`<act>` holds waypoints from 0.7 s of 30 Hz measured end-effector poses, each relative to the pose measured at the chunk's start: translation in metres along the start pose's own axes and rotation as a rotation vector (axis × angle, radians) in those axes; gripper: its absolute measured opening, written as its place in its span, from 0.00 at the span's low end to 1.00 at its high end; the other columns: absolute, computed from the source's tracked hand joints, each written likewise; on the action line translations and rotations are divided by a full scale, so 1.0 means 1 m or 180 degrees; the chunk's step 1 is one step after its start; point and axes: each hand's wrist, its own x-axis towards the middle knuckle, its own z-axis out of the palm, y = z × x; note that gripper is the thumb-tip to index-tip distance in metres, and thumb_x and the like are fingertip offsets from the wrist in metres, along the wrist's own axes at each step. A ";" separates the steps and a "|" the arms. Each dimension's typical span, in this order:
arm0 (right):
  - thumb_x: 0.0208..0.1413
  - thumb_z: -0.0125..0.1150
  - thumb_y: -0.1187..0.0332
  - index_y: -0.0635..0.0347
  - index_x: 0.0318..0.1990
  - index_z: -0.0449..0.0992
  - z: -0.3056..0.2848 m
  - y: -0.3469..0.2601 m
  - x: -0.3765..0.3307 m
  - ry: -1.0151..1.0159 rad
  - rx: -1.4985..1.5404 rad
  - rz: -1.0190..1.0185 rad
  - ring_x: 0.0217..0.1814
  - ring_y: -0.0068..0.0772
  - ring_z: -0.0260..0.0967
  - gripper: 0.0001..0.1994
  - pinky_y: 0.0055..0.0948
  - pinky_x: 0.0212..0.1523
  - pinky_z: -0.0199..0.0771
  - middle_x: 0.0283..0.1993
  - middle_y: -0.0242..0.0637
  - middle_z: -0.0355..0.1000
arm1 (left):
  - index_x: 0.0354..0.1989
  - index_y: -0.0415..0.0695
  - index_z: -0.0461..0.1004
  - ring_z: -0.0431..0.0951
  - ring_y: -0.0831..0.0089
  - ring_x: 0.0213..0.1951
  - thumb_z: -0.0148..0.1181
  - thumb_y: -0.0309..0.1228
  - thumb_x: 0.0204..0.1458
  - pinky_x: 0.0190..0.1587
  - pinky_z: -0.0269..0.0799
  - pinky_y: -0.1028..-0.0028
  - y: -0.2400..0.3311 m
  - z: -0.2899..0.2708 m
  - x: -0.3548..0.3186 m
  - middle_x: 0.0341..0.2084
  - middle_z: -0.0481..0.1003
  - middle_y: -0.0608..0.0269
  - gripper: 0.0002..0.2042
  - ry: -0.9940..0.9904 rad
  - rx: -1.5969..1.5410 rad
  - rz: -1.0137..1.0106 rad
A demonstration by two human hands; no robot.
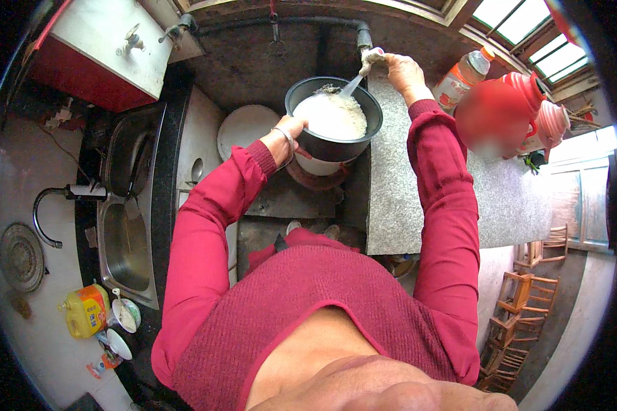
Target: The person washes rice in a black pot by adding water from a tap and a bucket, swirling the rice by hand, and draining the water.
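Observation:
A dark round pot (336, 140) full of white rice (330, 115) sits in front of me on a low stand. My left hand (286, 135) grips the pot's near left rim; a bangle circles that wrist. My right hand (397, 68) is raised past the pot's far right side and holds the white handle of a spoon (353, 83), whose bowl dips into the rice at the far edge. Both arms wear dark red sleeves.
A white plate (243, 130) lies left of the pot. A grey stone counter (425, 185) on the right carries a bottle (463, 77) and red jugs (521, 113). A steel sink (127, 233) with a tap (62, 202) is at left, a yellow bottle (86, 309) nearby. Wooden chairs (524, 308) stand lower right.

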 end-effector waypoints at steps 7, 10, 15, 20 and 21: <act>0.47 0.49 0.71 0.46 0.36 0.74 0.008 0.006 0.019 0.0101 -0.0004 -0.0018 0.40 0.45 0.71 0.11 0.40 0.40 0.71 0.36 0.42 0.73 | 0.49 0.32 0.60 0.63 0.38 0.48 0.50 0.21 0.40 0.37 0.61 0.29 0.013 0.002 0.010 0.49 0.62 0.41 0.23 0.0009 -0.0015 -0.0015; 0.48 0.48 0.71 0.46 0.36 0.74 0.008 0.007 0.025 0.0089 0.0010 -0.0023 0.40 0.45 0.71 0.11 0.40 0.40 0.71 0.36 0.41 0.73 | 0.48 0.32 0.60 0.63 0.38 0.48 0.50 0.22 0.40 0.36 0.62 0.30 0.020 0.004 0.008 0.48 0.63 0.41 0.22 0.0044 0.0034 0.0004; 0.48 0.48 0.71 0.44 0.39 0.75 0.007 0.005 0.032 0.0016 0.0079 0.0048 0.41 0.44 0.71 0.13 0.39 0.41 0.71 0.38 0.41 0.73 | 0.47 0.31 0.62 0.64 0.39 0.47 0.50 0.23 0.40 0.33 0.64 0.31 0.027 0.003 0.010 0.47 0.63 0.41 0.21 0.0050 0.0115 0.0004; 0.49 0.47 0.71 0.41 0.42 0.74 0.008 0.005 0.042 -0.0054 0.0008 0.0079 0.43 0.43 0.70 0.15 0.38 0.42 0.71 0.39 0.41 0.72 | 0.45 0.32 0.63 0.66 0.39 0.45 0.50 0.23 0.40 0.32 0.66 0.33 0.033 0.002 0.018 0.45 0.65 0.42 0.20 0.0056 0.0153 -0.0043; 0.49 0.47 0.71 0.41 0.42 0.74 0.008 0.005 0.043 -0.0051 0.0016 0.0086 0.42 0.43 0.70 0.15 0.38 0.42 0.71 0.39 0.41 0.73 | 0.45 0.32 0.63 0.66 0.40 0.45 0.50 0.23 0.40 0.32 0.66 0.33 0.032 0.001 0.020 0.45 0.65 0.42 0.20 0.0037 0.0134 -0.0043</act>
